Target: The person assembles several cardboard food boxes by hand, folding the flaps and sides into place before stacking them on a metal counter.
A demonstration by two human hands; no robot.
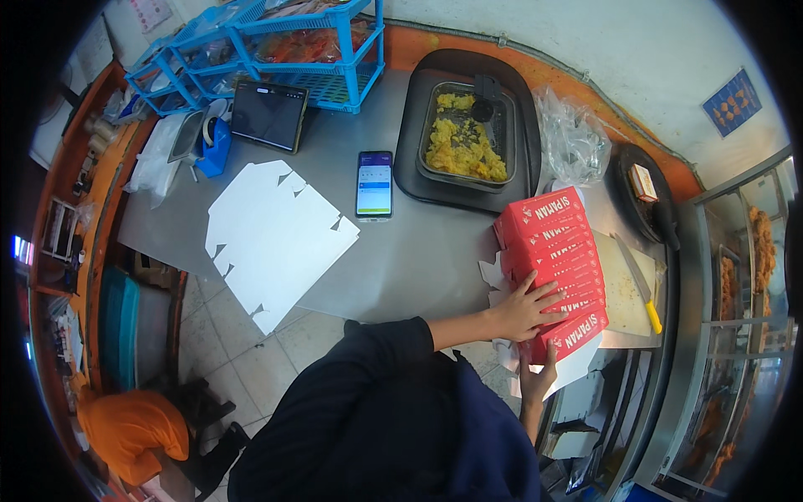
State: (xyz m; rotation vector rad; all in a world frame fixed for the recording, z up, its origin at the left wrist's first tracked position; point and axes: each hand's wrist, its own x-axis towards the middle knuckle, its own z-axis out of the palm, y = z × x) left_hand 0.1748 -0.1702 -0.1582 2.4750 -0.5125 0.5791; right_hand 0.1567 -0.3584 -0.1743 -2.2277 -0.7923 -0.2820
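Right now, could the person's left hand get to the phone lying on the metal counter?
Probably yes. The left hand lies flat on the stack of red boxes, holding nothing, and the bare metal counter between it and the phone has nothing in the way.
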